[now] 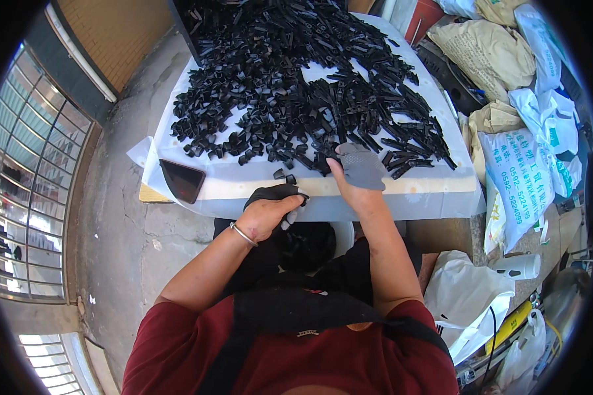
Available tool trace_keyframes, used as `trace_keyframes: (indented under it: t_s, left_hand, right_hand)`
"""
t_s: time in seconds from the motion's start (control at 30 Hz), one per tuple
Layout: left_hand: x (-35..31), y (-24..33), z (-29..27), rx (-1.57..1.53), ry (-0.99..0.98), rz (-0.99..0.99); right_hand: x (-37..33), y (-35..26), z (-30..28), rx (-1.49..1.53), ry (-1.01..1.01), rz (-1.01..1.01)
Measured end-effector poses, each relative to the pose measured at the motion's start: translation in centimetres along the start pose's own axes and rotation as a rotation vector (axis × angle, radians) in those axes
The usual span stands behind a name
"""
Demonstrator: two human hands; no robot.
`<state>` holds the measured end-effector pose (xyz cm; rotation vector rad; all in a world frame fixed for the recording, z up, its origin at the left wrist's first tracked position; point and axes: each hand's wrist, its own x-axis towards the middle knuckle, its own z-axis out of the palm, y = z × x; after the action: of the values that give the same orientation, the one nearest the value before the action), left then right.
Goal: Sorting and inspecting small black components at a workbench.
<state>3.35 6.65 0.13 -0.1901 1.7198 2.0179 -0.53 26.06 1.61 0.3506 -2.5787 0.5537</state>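
Observation:
My left hand (pixel 273 209), in a dark fingerless glove, is closed in front of the table edge. Its thumb presses a small black plastic part (pixel 304 198) against the curled fingers. My right hand (pixel 359 172), in a grey glove, reaches to the near edge of a large heap of black plastic parts (pixel 263 99). Thumb and forefinger come together there around a dark piece, whose shape is partly hidden. Short, bent clips lie mostly on the heap's left, long narrow strips on its right. A couple of loose clips (pixel 285 176) rest near my left hand.
White sheeting (pixel 435 197) covers the table and hangs over its front. A dark phone (pixel 182 181) lies at the left front corner. Below the edge, between my legs, stands a pale-rimmed container (pixel 343 238) with black contents. Stuffed sacks (pixel 517 178) crowd the right side; a barred window (pixel 33 178) is left.

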Motion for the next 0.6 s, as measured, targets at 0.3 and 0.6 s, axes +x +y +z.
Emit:
trace_keyframes:
  t_s: [0.3,0.6]
  left_hand:
    - [0.6,-0.7,-1.6,0.578,-0.009,0.253]
    - [-1.2,-0.9,-1.7,1.039,-0.053,0.342]
  right_hand:
    - [-2.5,-2.2,-1.1,0.588,-0.212,-0.113]
    - [-3.3,-4.1,0.1,0.536,-0.255,-0.197]
